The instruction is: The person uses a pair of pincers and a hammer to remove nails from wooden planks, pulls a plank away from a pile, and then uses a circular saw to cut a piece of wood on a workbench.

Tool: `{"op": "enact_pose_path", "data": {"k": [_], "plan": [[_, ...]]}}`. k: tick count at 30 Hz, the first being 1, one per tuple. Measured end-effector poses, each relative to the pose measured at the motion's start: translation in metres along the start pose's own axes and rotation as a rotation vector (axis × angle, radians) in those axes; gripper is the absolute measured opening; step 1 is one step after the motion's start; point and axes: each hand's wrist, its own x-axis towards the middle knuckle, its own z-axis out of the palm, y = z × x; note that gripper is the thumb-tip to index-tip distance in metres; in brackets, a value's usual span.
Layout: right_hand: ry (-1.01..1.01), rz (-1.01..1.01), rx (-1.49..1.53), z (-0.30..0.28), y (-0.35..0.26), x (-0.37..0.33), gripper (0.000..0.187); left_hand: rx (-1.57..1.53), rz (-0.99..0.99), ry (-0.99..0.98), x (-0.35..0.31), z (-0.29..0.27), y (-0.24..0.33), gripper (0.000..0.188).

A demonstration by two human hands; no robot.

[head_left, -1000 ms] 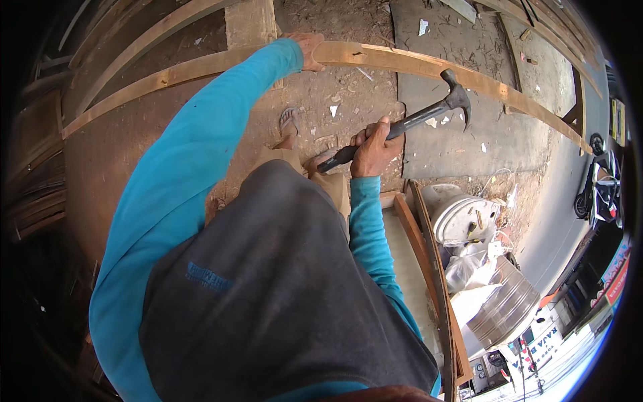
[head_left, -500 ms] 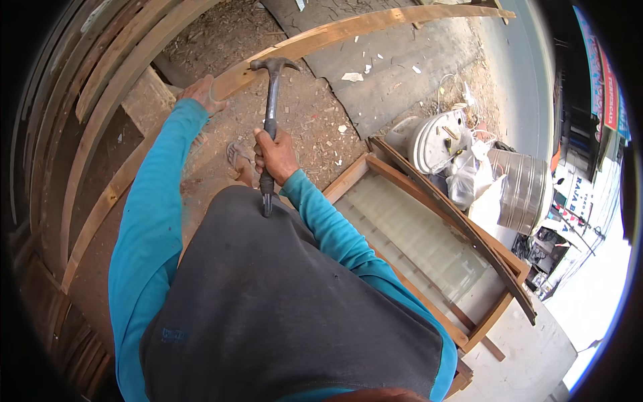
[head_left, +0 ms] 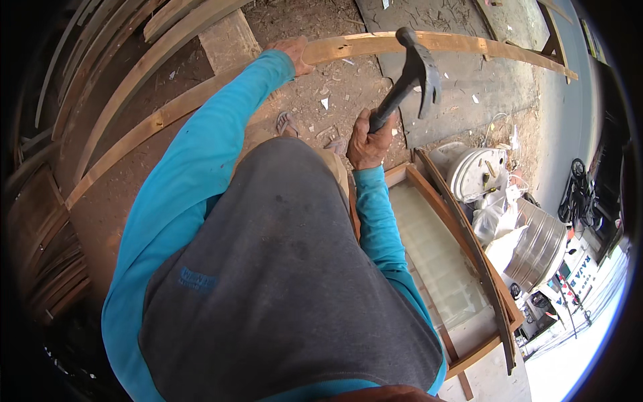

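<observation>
A claw hammer [head_left: 395,94] is raised in my right hand [head_left: 370,143], with the fingers wrapped round its dark handle. Its head points away from me and to the right, just short of a long wooden plank [head_left: 462,43]. My left hand [head_left: 289,53] is closed over that plank near its middle, and the fingers on its far side are partly hidden. The plank runs from the lower left to the far right. A short, wide wooden board [head_left: 228,41] lies beyond it, beside my left hand.
Several long planks [head_left: 127,100] stand at the left. At the right, a wooden frame with a glass panel [head_left: 442,254] has a dark strip of wood [head_left: 469,248] across it. Beyond are a white bucket [head_left: 472,173], plastic bags [head_left: 492,221] and a metal drum [head_left: 539,244]. Wood chips litter the ground.
My right hand has moved right and lifted the hammer, whose head now tilts to the right. The view has shifted left. My left hand is still on the plank.
</observation>
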Motion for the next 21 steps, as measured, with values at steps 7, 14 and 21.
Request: {"op": "enact_pose_path", "data": {"k": [7,14,21], "plan": [[-0.094,0.082,-0.17,-0.023,-0.069,0.022,0.024,0.01,0.016,0.068,0.001,0.009,-0.005,0.061],[-0.045,-0.284,0.229,-0.017,-0.006,0.012,0.024,-0.002,0.056,0.035,0.008,0.004,-0.004,0.061],[-0.161,0.279,-0.22,-0.005,-0.042,0.017,0.032,-0.024,0.076,0.047,0.004,-0.001,-0.008,0.062]]}}
